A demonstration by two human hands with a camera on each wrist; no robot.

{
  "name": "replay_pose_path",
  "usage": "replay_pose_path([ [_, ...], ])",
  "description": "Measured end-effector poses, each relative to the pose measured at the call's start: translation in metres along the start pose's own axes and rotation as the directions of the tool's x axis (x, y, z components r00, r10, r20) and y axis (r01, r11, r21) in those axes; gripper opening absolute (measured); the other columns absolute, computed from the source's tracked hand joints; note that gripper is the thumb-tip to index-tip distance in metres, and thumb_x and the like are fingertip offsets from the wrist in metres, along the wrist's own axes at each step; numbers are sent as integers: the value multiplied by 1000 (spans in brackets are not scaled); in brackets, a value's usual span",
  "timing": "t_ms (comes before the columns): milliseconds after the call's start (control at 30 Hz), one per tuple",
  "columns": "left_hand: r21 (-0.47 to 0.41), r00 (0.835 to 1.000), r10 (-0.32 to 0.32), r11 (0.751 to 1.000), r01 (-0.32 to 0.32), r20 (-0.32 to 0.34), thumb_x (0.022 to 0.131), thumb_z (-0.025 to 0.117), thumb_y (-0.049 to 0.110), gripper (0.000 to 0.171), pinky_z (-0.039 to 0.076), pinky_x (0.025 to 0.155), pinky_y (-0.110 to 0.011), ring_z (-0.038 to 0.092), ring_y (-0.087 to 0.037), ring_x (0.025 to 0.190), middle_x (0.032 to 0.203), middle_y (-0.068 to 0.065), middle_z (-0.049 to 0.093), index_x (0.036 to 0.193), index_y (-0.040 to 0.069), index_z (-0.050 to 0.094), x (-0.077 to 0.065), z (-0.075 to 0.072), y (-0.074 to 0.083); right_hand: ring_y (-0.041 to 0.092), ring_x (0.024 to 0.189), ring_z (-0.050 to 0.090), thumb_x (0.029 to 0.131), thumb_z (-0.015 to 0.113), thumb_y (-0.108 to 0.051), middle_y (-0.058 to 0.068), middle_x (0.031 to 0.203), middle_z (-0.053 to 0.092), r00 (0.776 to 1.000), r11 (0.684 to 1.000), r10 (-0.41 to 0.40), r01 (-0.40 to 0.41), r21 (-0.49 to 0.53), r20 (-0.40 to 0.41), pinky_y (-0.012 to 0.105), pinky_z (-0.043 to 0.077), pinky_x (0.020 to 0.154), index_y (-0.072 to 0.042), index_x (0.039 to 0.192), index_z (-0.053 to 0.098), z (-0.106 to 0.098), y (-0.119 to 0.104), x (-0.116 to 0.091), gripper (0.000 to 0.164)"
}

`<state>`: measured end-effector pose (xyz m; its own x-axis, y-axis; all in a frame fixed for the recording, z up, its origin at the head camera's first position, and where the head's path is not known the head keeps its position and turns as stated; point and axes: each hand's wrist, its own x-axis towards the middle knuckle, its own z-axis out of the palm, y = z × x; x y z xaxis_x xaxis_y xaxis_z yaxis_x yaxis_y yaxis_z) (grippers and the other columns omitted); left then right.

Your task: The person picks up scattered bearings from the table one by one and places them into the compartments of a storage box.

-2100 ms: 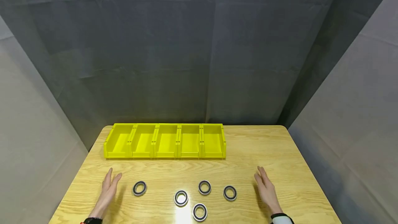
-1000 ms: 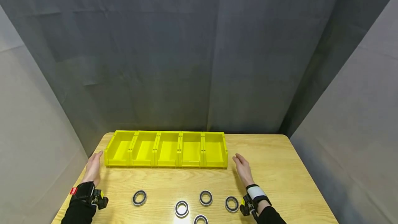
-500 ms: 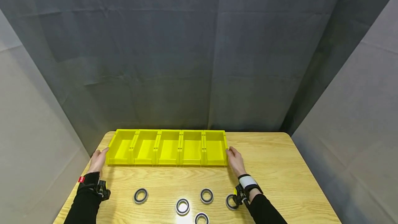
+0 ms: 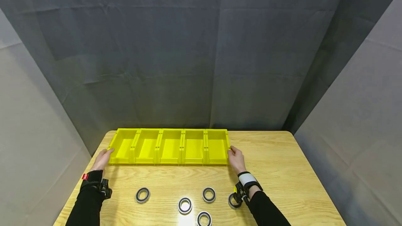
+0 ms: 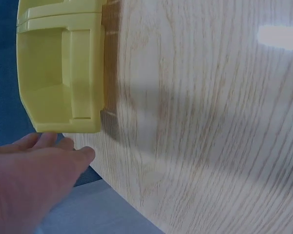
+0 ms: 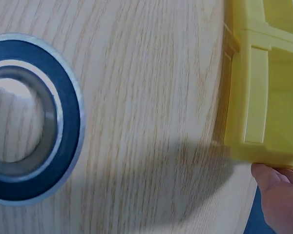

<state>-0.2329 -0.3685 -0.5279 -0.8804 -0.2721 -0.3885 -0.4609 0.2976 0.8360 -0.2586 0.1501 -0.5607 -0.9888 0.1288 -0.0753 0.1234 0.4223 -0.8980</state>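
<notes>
A joined row of yellow storage bins [image 4: 169, 160] stands at the back of the wooden table. At its left end is my left hand [image 4: 101, 159], fingertips against the end wall of the outermost bin [image 5: 81, 73] and thumb held apart in the left wrist view. My right hand [image 4: 237, 158] touches the opposite end, its thumb and fingertips against the side of the last bin [image 6: 256, 97]. Both hands have mostly straight fingers. Black-and-silver ball bearings lie in front: one at left [image 4: 142, 195], one partly hidden by the right wrist camera [image 4: 233, 201].
More bearings lie near the middle: one [image 4: 185, 200] in a bright reflection, another [image 4: 208, 189] behind it and a third [image 4: 204, 213] near the front. The wooden table [image 4: 276, 173] has a grey curtain [image 4: 176, 62] behind it and pale side walls [image 4: 364, 125].
Both hands have reached forward from beside the bearings to the two ends of the bin row and come into contact with it. The bearings have stayed in place on the table.
</notes>
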Motion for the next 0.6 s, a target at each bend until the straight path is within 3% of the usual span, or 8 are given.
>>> replay_pose_path([
  [233,90,999,-23,996,21,25,102,34,48,89,2,126,-61,-6,-53,152,162,-35,-10,155,-9,-10,2,-8,3,47,134,51,103,38,-5,36,145,48,1000,995,-23,25,-95,14,52,50,105,16,145,41,3,-1,4,47],
  [333,144,999,-18,989,13,32,103,32,47,87,4,126,-61,-4,-53,152,162,-36,-7,155,-9,-8,6,-13,0,47,125,57,103,37,-5,37,145,47,999,992,-27,30,-122,22,38,55,87,15,145,41,3,-2,6,47],
  [433,187,999,-2,982,-5,40,104,32,44,83,7,126,-61,0,-54,151,161,-37,-2,156,-10,-3,10,-17,-1,43,111,60,102,37,-5,37,144,48,1000,991,-27,28,-133,11,28,43,68,15,144,43,2,-3,6,47],
  [500,197,999,15,980,-24,51,105,34,41,81,9,125,-61,2,-54,151,161,-38,1,155,-11,0,12,-19,-1,43,113,61,101,38,-4,37,143,50,999,990,-32,31,-141,-4,28,46,72,15,143,44,1,-4,5,46],
  [600,209,996,40,976,-56,77,105,35,38,78,10,125,-61,3,-55,151,160,-39,4,155,-13,4,15,-22,-2,44,122,58,101,37,-4,37,143,49,999,989,-30,28,-145,-10,39,52,84,16,143,44,0,-3,4,47],
])
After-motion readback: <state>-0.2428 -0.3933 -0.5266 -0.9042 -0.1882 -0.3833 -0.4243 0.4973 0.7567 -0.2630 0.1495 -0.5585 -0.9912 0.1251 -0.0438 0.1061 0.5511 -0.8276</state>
